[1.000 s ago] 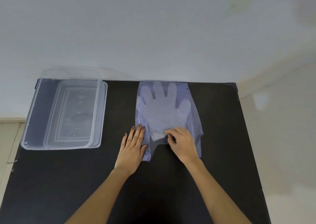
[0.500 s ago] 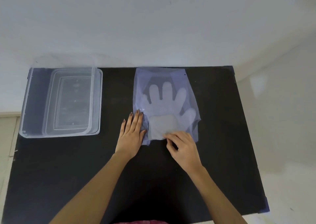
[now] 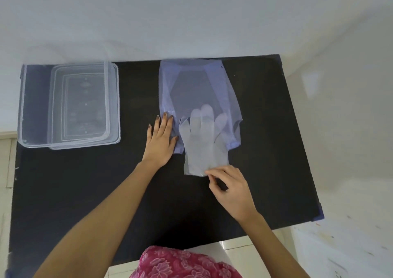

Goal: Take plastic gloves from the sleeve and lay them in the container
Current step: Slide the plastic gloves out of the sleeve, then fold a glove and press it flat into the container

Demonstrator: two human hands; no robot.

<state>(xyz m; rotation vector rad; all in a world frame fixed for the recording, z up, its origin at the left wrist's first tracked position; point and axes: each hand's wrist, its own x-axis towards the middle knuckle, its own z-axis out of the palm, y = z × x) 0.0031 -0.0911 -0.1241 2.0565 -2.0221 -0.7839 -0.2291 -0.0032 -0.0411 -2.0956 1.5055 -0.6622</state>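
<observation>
The right hand point(image 3: 230, 189) had the cuff of the plastic glove point(image 3: 203, 143) pinched between thumb and fingertips, and the glove lay mostly clear of the sleeve point(image 3: 198, 90), only its finger ends under the sleeve's open mouth. The left hand point(image 3: 161, 141) was flat, fingers spread, gripping nothing, just pinning the sleeve's near left corner to the table point(image 3: 138, 192). The risk looked plain: the film seemed thin and clingy, so a quick tug could drag the sleeve along if that palm eased off, or the pinch could slip off the cuff (whether more than one glove was in the pinch could not be told). The container point(image 3: 70, 105) sat empty and well apart, at the far left corner. The table was matte black, pushed against a pale wall, with light floor showing to the right.
</observation>
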